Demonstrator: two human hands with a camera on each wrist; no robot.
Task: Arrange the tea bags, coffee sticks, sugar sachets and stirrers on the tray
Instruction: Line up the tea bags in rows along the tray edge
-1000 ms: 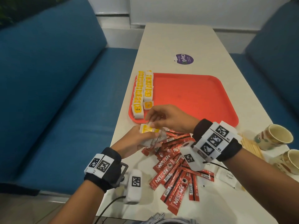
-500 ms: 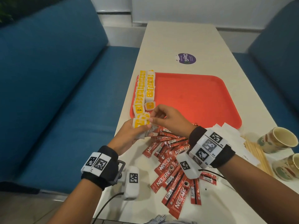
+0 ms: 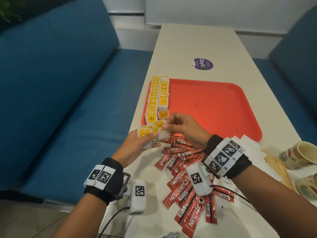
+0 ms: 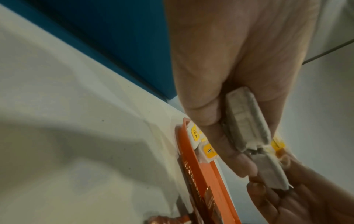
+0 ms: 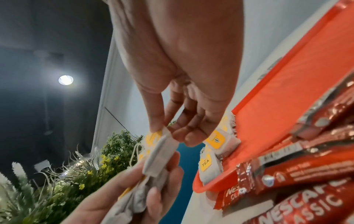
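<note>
Head view: the left hand (image 3: 137, 145) still grips a small stack of tea bags (image 3: 145, 133), now nearer the tray's (image 3: 214, 107) near left corner. Wrist views: the right hand (image 5: 184, 97) pinches the top tea bag (image 5: 159, 153).

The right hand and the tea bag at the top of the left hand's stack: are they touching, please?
Touching. In the right wrist view, the right hand pinches the tea bag between thumb and fingertips above the left hand.

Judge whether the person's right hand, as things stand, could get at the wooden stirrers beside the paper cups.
Probably not at once: the right hand is pinching a tea bag from the left hand's bundle. Otherwise the way looks free: the stirrers lie uncovered on its own side, beside the cups.
</note>
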